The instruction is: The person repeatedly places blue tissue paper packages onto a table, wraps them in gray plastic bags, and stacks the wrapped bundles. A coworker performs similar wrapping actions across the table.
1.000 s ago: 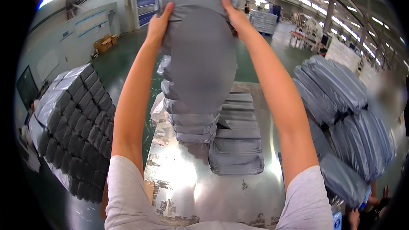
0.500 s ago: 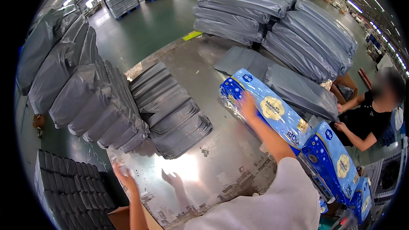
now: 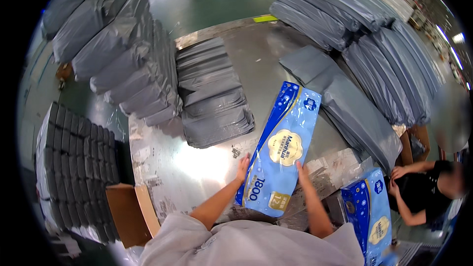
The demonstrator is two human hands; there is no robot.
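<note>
A long blue plastic-wrapped tissue pack (image 3: 272, 125) with a cream flower-shaped label lies before me above the metal tabletop; whether it rests on it I cannot tell. My left hand (image 3: 242, 169) grips its left edge, and my right hand (image 3: 303, 173) grips the opposite edge. Fingers of both hands are partly hidden by the pack. Just beyond its right side lies a flat grey plastic bag (image 3: 352, 106). A stack of flat grey bags (image 3: 212, 93) sits left of the pack. Another blue tissue pack (image 3: 367, 212) stands at the right near the table's edge.
Filled grey bags are piled high at the left (image 3: 118, 44) and at the far right (image 3: 345, 10). An open cardboard box (image 3: 129, 214) stands at the lower left, beside a wrapped grey stack (image 3: 74, 167). A co-worker in black (image 3: 419, 187) is at the right.
My left hand has come from the table's left side onto the pack. The pack has been drawn toward me and turned more upright, between both hands. The view has shifted too.
</note>
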